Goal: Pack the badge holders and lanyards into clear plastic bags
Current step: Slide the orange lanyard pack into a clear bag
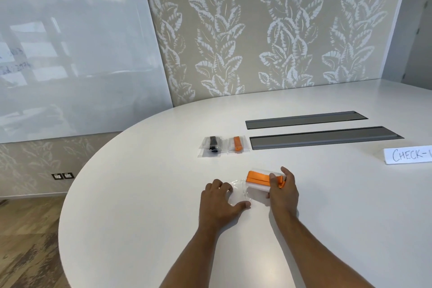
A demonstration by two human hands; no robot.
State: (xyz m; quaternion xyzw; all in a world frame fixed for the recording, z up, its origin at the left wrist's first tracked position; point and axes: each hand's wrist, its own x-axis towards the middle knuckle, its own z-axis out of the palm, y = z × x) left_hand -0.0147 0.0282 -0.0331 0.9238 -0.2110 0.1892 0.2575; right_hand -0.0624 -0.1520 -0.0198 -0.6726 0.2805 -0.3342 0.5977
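Two packed bags already lie on the far part of the surface: one packed bag with a black lanyard and, just to its right, one packed bag with an orange lanyard. From the head view I see my third set in hand, near the middle.

My left hand lies on the clear plastic bag, fingers curled over its left part and thumb stretched out along its near edge. I judge it pins the bag flat, so the mouth faces right and does not slide.

My right hand grips the badge holder with the folded orange lanyard laid on top, fingers wrapped over the right end. Holding both as one stack keeps the lanyard from unfolding while the left end goes to the bag mouth. Whether that end is already inside the bag, I cannot tell; the plastic is too clear to read.

Right of the packed bags, two grey cable trays run across the surface, and a paper sign stands far right. A whiteboard leans against the leaf-patterned wall on the left. All of these lie well apart from my hands; nothing stands between bag and holder.
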